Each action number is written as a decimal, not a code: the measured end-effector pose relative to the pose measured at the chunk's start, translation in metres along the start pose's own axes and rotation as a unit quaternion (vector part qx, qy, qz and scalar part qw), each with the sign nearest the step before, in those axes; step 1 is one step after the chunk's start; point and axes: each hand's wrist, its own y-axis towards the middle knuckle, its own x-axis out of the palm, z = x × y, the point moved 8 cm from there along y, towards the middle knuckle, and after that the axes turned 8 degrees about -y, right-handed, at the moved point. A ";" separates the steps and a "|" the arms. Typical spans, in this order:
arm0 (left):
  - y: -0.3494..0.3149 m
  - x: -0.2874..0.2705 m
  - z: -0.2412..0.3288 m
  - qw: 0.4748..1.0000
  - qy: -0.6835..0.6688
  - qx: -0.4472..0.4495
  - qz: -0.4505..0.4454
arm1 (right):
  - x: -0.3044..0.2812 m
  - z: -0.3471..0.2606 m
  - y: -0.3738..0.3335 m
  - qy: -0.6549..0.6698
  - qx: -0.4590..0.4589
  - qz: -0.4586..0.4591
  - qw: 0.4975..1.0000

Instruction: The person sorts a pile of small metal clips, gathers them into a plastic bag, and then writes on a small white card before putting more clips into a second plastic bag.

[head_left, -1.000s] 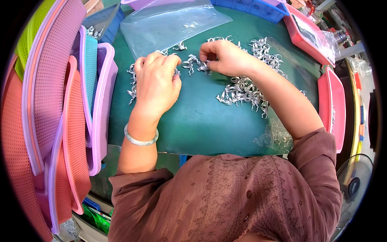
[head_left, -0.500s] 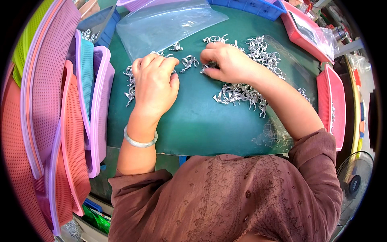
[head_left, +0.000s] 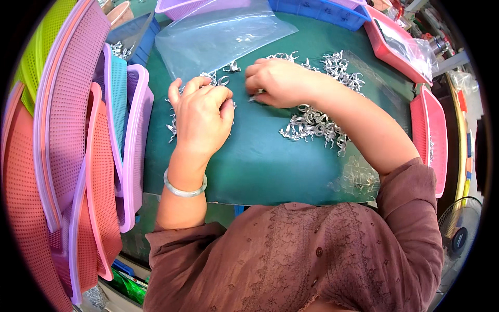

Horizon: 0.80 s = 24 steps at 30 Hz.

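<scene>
Small silvery metal parts with curved bands and wavy ends lie on a green work surface [head_left: 249, 171]. My left hand [head_left: 202, 117], with a pale bangle [head_left: 185, 192] at its wrist, bends over the left group of parts [head_left: 222, 81]. Its thumb and forefinger come together while the little finger sticks out; bits of metal peep out beside the thumb, but its grip is hidden. To its right, my right hand [head_left: 280, 83] is closed in a pinch, a silver metal part [head_left: 252, 98] showing at the thumb tip. A larger pile of metal parts [head_left: 317, 125] lies beneath and around my right forearm.
A clear plastic bag [head_left: 223, 36] lies flat beyond my hands. Stacked perforated baskets [head_left: 73, 104] crowd the left side. Blue bins [head_left: 322, 13] stand at the back, pink trays [head_left: 397, 49] line the right, and a fan [head_left: 457, 239] stands at lower right.
My right hand has moved left, toward my left hand. The loose metal part that lay between them no longer shows there. My left hand stays almost in place, its fingers slightly more spread.
</scene>
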 end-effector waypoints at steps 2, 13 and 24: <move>0.000 -0.001 0.002 1.000 0.000 -0.004 -0.015 | 0.001 0.016 -0.006 0.006 0.080 -0.136 0.987; -0.002 -0.003 0.014 0.993 -0.083 0.030 -0.074 | -0.004 0.007 0.042 -0.009 0.007 0.117 0.993; -0.007 0.007 0.017 0.962 -0.215 0.031 -0.164 | -0.013 0.030 -0.006 -0.058 0.091 -0.213 0.971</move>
